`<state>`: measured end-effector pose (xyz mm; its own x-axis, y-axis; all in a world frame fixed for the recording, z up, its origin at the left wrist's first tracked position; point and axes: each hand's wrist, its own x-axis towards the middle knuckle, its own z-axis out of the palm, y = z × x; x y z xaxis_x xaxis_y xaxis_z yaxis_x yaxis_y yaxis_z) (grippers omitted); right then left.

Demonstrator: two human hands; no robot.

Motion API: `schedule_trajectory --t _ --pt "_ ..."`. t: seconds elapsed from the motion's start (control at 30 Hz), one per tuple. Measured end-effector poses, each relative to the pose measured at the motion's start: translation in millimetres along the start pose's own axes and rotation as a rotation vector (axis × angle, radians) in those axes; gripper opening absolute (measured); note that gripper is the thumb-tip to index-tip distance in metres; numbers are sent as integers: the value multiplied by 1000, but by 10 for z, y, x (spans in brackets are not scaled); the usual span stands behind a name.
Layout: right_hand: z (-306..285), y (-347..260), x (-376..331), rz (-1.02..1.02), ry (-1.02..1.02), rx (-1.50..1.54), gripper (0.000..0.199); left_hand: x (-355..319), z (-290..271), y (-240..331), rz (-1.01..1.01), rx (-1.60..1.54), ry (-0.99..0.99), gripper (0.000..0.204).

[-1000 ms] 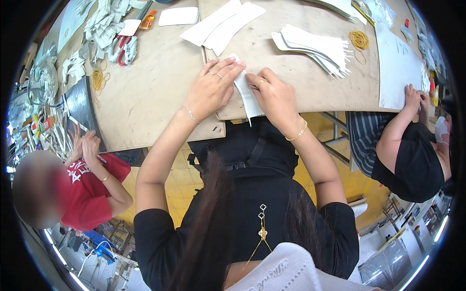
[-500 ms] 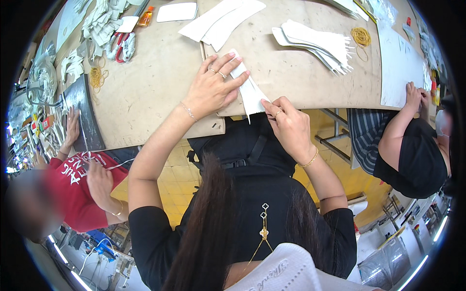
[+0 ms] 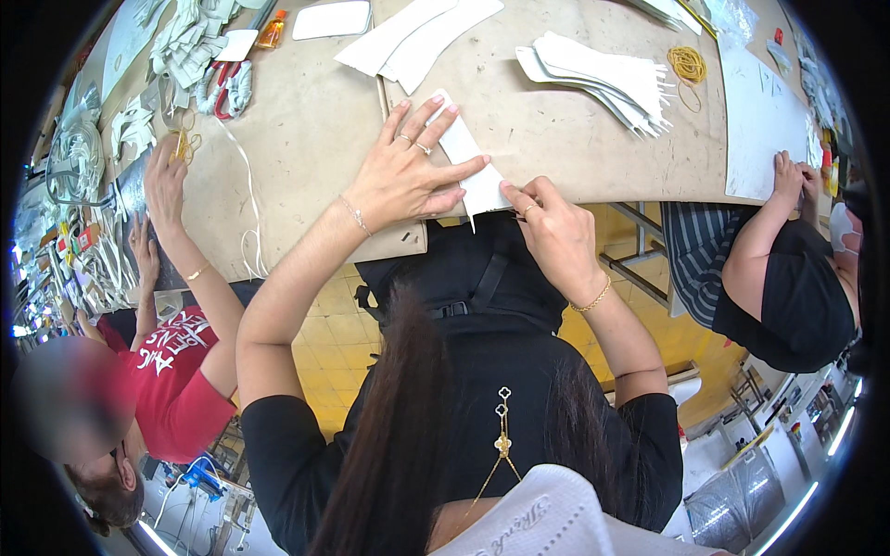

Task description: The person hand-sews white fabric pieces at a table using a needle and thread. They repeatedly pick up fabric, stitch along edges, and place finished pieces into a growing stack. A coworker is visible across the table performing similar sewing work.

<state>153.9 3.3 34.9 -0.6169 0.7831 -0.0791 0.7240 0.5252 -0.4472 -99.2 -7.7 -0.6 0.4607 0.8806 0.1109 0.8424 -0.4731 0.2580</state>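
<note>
A narrow white cut piece (image 3: 477, 190), leather or cloth I cannot tell, lies at the table's near edge, with a thin pointed tail hanging past the edge. My left hand (image 3: 408, 171) rests flat on the piece's left side, fingers spread, the index finger reaching across it. At its lower right corner my right hand (image 3: 558, 227) pinches the edge between thumb and fingers. Beyond my hands are two larger white curved pieces (image 3: 436, 37), side by side. To their right sits a stack of white pieces (image 3: 598, 83) with fringed ends.
Yellow rubber bands (image 3: 687, 65) lie at the right, near a white board (image 3: 765, 120). On the left are red-handled scissors (image 3: 222, 88), a small orange bottle (image 3: 272, 30) and a thin white strip (image 3: 250, 185). Co-workers sit on both sides; one's hand (image 3: 167, 185) reaches onto the table.
My left index finger has stretched further across the white piece; my right hand keeps its pinch. The left co-worker's hand has moved up onto the table, where a thin white strip now lies.
</note>
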Motion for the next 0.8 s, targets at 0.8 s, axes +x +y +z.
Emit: schedule_trajectory --t 0.8 --pt "-90 155 -47 -104 6 -57 30 -34 123 402 -30 93 44 51"
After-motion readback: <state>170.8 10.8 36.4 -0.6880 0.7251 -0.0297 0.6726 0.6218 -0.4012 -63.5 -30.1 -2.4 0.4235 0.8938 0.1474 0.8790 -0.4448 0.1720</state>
